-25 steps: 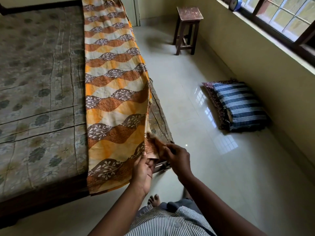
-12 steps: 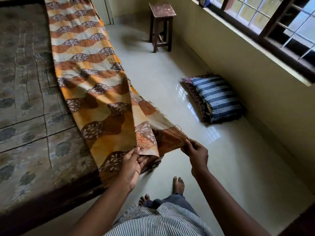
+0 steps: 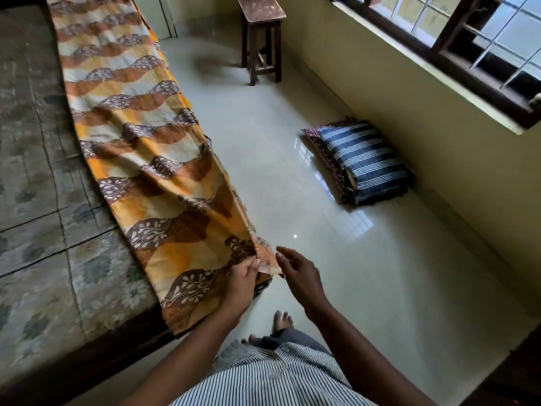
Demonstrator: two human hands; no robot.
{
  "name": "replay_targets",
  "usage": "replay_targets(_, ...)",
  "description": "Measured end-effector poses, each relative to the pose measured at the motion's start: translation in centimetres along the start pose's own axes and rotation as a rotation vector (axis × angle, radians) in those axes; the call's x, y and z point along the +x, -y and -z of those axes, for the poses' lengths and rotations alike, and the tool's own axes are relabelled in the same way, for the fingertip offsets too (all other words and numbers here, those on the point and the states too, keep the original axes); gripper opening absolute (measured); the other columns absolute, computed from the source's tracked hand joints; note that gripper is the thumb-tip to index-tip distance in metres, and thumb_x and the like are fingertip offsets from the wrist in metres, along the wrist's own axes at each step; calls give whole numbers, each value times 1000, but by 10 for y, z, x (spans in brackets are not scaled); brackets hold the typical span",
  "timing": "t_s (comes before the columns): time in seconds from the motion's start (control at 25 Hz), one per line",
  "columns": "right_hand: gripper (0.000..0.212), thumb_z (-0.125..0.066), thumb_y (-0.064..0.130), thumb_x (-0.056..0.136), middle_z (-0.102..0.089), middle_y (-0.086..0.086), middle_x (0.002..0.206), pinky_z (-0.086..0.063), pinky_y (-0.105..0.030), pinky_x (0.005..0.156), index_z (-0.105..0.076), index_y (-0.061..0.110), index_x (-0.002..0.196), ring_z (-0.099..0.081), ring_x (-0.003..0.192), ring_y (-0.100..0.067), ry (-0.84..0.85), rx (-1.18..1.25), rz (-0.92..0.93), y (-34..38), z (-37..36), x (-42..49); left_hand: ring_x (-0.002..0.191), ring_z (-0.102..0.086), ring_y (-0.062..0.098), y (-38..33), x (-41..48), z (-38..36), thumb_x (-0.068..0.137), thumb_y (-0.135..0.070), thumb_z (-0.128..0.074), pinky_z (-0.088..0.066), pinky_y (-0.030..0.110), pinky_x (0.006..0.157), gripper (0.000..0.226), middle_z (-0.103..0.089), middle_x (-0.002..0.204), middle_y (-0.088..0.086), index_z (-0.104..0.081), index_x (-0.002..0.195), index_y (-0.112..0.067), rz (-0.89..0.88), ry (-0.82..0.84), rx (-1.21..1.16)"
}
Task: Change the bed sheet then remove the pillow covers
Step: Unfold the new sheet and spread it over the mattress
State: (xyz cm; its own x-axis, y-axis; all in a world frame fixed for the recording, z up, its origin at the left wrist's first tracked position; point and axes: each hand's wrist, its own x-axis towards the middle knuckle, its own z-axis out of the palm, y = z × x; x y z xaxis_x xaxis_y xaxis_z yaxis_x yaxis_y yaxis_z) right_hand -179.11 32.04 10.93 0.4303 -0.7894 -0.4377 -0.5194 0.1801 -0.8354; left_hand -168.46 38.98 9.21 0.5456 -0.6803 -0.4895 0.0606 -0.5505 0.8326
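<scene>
Left hand (image 3: 242, 284) pinches the near corner of the folded sheet (image 3: 140, 142); right hand (image 3: 301, 278) hangs spread, empty, just right of it. The sheet runs near-to-far along the right edge of the bed (image 3: 35, 177).

The sheet (image 3: 140, 148) lies in a long strip along the right edge of the bed (image 3: 35, 171), its near end spilling over the bed's near right corner. There the left hand (image 3: 241, 284) grips the sheet's end, with the right hand (image 3: 301, 276) just beside it. On the floor (image 3: 292, 200) to the right, two pillows (image 3: 366, 159) lie stacked against the wall (image 3: 409, 127) under the window (image 3: 468, 33). A stool (image 3: 262, 13) stands farther back by that same wall.
</scene>
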Motion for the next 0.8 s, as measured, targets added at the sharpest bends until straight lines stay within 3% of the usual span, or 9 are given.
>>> replay_targets(0.08,38,-57,39,90,-67,-1,116,-47,-19,82,-60,21,123,-62,96,-10,112,-17,-22,20,2,22,96,-63,24,-1,8,2,99,-24,-40,-50,38,87,29,-69,103,9,-63,112,-11,-108,10,359)
replay_targets(0.16,35,-60,41,87,-70,-4,104,-49,-30,87,-65,18,113,-63,93,-17,164,-225,1,37,-5,45,92,-63,25,-6,13,7,97,-23,-41,-51,40,81,25,-68,99,11,-62,105,-13,-148,88,580)
replay_targets(0.24,28,-57,33,89,-60,-10,67,-47,-32,67,-62,16,68,-53,67,-24,115,-426,64,46,-14,66,94,-62,24,-18,17,16,96,-18,-41,-50,38,82,23,-67,102,10,-61,106,-12,-209,211,605)
replay_targets(0.32,44,-51,28,92,-43,-10,54,-30,-31,51,-40,15,51,-41,59,-26,79,-524,90,48,-17,76,103,-60,22,-37,24,33,96,-16,-42,-48,29,87,28,-64,112,6,-59,118,-15,-292,189,622)
replay_targets(0.44,29,-46,22,93,-62,-14,73,-29,-28,52,-62,13,71,-53,70,-28,119,-635,164,54,-26,74,121,-48,21,-55,63,75,93,-14,-49,-39,32,101,46,-51,133,4,-43,137,-22,-633,115,896)
replay_targets(0.52,27,-44,24,94,-68,-16,91,-31,-28,59,-67,10,94,-60,81,-32,123,-733,264,59,-43,62,135,-34,21,-67,94,99,90,-16,-55,-27,40,111,53,-37,146,1,-39,139,-27,-866,318,1259)
replay_targets(0.6,27,-45,27,94,-68,-14,95,-32,-29,61,-66,13,102,-61,84,-31,95,-771,335,60,-66,49,131,-38,23,-73,115,112,88,-21,-58,-29,40,106,41,-46,139,3,-52,129,-24,-1059,517,1431)
replay_targets(0.72,20,-49,25,93,-68,-2,94,-42,-31,64,-68,23,98,-63,85,-22,-2,-723,341,62,-100,28,111,-51,24,-67,129,142,93,-23,-49,-38,33,89,28,-62,116,5,-61,118,-18,-1043,663,1589)
replay_targets(0.8,18,-50,29,91,-68,4,89,-48,-32,68,-68,27,89,-64,86,-17,-63,-710,330,64,-125,13,107,-57,24,-59,136,173,94,-22,-48,-42,28,82,28,-63,113,7,-61,118,-17,-870,620,1588)
